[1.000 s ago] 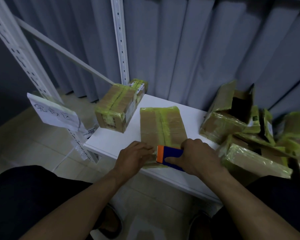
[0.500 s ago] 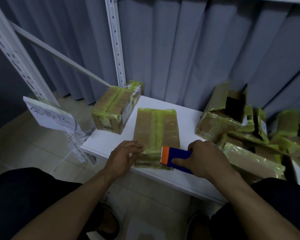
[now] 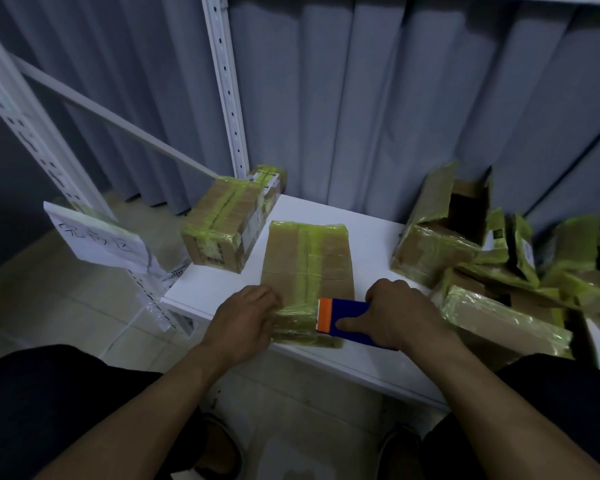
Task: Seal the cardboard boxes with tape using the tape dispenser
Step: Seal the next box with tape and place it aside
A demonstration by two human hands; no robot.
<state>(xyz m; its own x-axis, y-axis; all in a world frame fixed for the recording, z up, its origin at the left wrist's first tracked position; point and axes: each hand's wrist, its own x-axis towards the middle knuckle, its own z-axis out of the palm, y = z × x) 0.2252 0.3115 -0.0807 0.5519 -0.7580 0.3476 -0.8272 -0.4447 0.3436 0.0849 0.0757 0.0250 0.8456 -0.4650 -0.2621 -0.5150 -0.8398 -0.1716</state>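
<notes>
The flat cardboard box (image 3: 309, 258) lies in the middle of the white bench (image 3: 215, 289), its near end reaching almost to the front edge, yellowish tape running down its length and across that near end; the tape dispenser (image 3: 343, 318), blue with an orange end, sits against the box's near right corner, orange end toward the box; the right hand (image 3: 406, 317) grips it, fingers wrapped over the top and thumb along its near side; the left hand (image 3: 243, 320) lies on the box's near left corner, fingers laid fairly flat on the taped surface and holding nothing. At the bench's far left corner stands a taped box (image 3: 222, 230), thicker, partly over the edge; along the right side is a heap of boxes (image 3: 499, 317), one open box (image 3: 440, 230) with its flaps up. A handwritten paper sign (image 3: 94, 242) hangs from the white rack to the left; a grey curtain (image 3: 378, 98) hangs behind.
</notes>
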